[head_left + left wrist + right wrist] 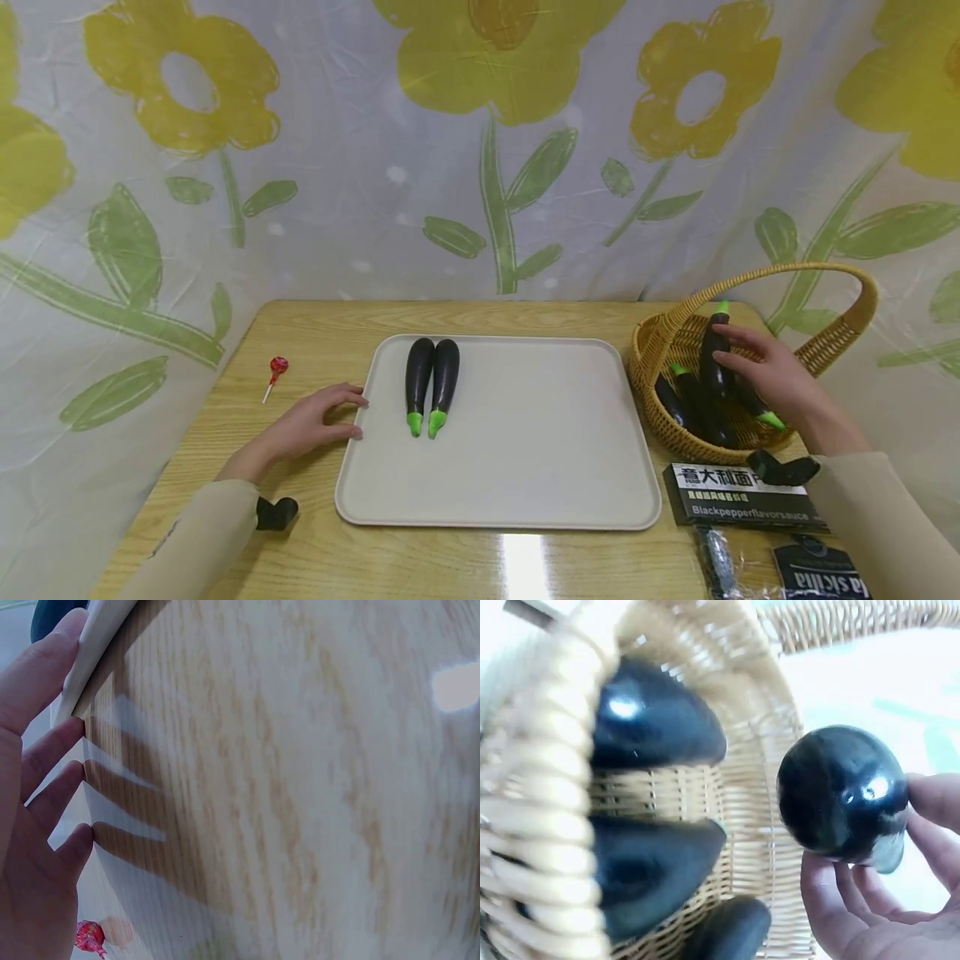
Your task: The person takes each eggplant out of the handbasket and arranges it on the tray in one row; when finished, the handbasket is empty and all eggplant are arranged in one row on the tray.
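My right hand (776, 375) pinches a dark purple eggplant (715, 354) between thumb and fingers, its green stem end pointing up, over the wicker basket (647, 392). In the right wrist view, the rounded end of that eggplant (840, 787) faces the camera beside the basket wall. Several more eggplants (656, 716) lie inside the basket. At the left edge of the white tray (540, 442), my left hand (311, 425) rests with loosely bent, spread fingers and fingertips right at the rim. Two eggplants (446, 375) lie side by side on the tray's left part, green ends toward me.
The basket's tall handle (795, 268) arches over the right hand's work area. A red lollipop (278, 367) lies left of the tray. Below the basket are a black box (742, 500) with printed lettering and a clear-wrapped package (817, 567). A flowered curtain (337, 208) hangs behind the table.
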{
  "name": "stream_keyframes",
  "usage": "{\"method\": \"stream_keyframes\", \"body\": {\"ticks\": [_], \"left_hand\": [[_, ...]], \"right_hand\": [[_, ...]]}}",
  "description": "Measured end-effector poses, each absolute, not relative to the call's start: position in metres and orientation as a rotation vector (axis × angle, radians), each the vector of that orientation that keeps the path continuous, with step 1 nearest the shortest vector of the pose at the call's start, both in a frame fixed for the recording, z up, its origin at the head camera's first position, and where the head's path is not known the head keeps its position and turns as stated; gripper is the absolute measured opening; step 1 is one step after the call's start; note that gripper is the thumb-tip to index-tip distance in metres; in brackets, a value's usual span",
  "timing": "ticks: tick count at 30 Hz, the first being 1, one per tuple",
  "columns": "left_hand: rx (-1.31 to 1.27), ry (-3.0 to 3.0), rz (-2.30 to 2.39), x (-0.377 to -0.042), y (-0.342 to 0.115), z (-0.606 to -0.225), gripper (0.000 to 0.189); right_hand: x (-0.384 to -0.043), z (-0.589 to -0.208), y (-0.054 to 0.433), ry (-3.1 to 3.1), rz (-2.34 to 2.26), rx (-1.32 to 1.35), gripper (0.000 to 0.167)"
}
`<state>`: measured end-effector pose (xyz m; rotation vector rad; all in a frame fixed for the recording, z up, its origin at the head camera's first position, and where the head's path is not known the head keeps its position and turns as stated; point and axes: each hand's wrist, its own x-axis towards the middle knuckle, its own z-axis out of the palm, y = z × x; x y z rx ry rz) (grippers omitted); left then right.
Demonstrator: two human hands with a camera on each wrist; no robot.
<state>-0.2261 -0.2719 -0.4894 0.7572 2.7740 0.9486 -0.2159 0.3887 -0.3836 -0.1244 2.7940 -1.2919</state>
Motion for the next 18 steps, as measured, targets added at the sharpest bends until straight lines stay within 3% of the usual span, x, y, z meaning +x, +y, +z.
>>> {"method": "stream_keyframes", "body": {"ticks": [10, 18], "left_hand": [[0.751, 2.756, 0.961, -0.226, -0.272, -0.489, 0.042], [0.753, 2.761, 0.963, -0.226, -0.272, -0.489, 0.042]], "right_hand": [[-0.191, -0.380, 0.379, 2.752, -1.310, -0.046, 0.067], [-0.167, -0.375, 0.361, 2.680, -1.483, -0.075, 0.058]]}}
